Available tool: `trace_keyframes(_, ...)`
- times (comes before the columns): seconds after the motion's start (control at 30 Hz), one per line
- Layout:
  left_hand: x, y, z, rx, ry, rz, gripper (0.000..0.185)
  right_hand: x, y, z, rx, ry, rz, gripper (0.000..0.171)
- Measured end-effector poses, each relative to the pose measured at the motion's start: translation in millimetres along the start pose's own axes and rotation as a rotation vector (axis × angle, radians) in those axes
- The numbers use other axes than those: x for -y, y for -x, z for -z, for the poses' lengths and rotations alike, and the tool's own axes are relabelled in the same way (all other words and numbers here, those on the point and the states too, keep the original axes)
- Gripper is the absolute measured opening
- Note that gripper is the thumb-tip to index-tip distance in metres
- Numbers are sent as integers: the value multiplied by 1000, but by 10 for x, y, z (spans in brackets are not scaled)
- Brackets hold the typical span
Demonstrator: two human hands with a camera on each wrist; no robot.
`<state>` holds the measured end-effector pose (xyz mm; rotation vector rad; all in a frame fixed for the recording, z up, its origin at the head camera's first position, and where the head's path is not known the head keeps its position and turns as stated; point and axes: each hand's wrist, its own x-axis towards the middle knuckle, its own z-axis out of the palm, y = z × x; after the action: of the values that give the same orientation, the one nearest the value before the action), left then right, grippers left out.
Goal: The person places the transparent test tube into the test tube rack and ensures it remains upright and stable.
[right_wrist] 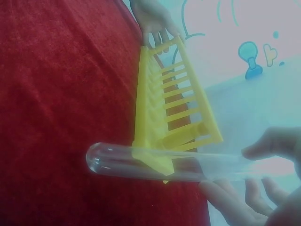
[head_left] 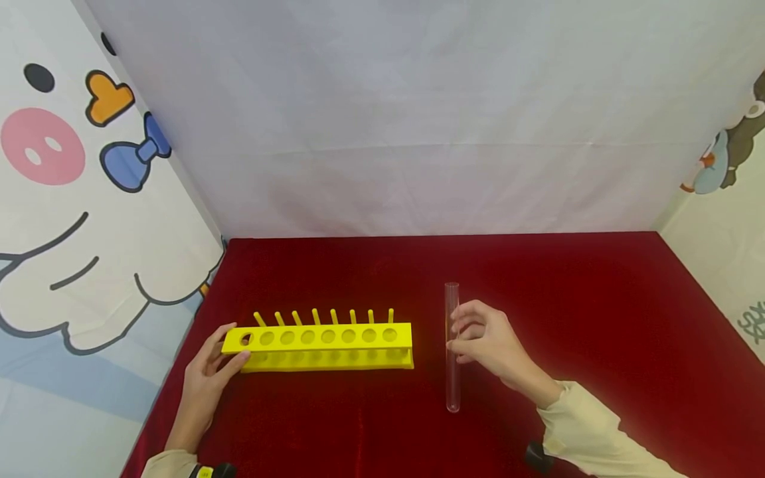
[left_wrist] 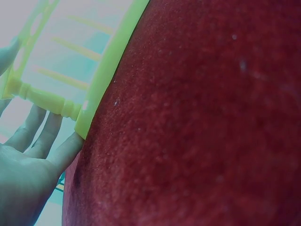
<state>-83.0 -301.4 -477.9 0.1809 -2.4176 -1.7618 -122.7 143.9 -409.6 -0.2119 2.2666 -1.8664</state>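
Observation:
A yellow test tube rack (head_left: 323, 337) with a row of round holes and several pegs along its back stands on the red cloth. My left hand (head_left: 206, 382) holds the rack's left end, thumb at the front and fingers behind; the left wrist view shows fingers (left_wrist: 66, 153) at its end post. To the right of the rack, my right hand (head_left: 493, 342) pinches a clear glass test tube (head_left: 453, 385) between thumb and fingers around its middle. The tube is upright, rounded end down, and looks empty. In the right wrist view the tube (right_wrist: 122, 162) overlaps the rack's near end.
Red velvet cloth (head_left: 568, 285) covers the table. A white curtain (head_left: 418, 133) hangs behind it, and a cartoon-printed sheet (head_left: 72, 232) borders the left side. Another printed sheet (head_left: 717, 219) stands at the right.

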Motion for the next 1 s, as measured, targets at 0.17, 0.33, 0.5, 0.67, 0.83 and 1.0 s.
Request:
trace_keyframes(0.17,1,-4,2,8,8,4,55,14,4,1,-2,1,5,36)
trace_keyframes(0.33,-4,-5,2,10,14,7,55,25,4,4,-3,2,19,36)
trace_keyframes(0.5,-8,-3,-1,7,5,4,55,42,5,7,0,3,40,35)
trace_keyframes(0.67,1,-4,6,5,1,9,55,55,7,15,5,10,51,34)
trace_keyframes(0.83,8,-3,6,0,1,8,55,69,9,24,12,25,72,33)
trace_keyframes(1.0,12,3,5,-4,1,6,55,84,9,24,8,34,95,31)
